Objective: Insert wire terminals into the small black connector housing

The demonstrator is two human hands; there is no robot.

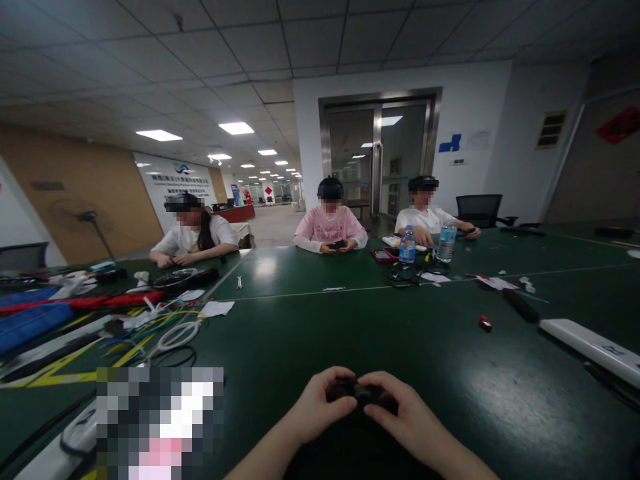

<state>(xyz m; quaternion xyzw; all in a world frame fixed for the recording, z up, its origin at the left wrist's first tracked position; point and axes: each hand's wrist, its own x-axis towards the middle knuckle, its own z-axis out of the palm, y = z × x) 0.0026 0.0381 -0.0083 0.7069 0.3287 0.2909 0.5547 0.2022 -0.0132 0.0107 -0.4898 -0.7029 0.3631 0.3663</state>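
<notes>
A small dark object [361, 393] is held between my two hands, low at the middle of the view over the green table [280, 340]. My left hand [323, 403] grips its left end, thumb in front and fingers behind. On its right end, my right hand [400, 410] closes in the same way. The object's outline is dim, and its ends are covered by my fingers, so I cannot make out what it is.
Cables [180, 335], blue trays [33, 327] and papers lie at left. A white bar [590, 343] and a small red item [485, 324] are at right. Bottles [407, 247] stand farther back. Three people [331, 227] sit across the table; a wrench [239, 283] lies near them.
</notes>
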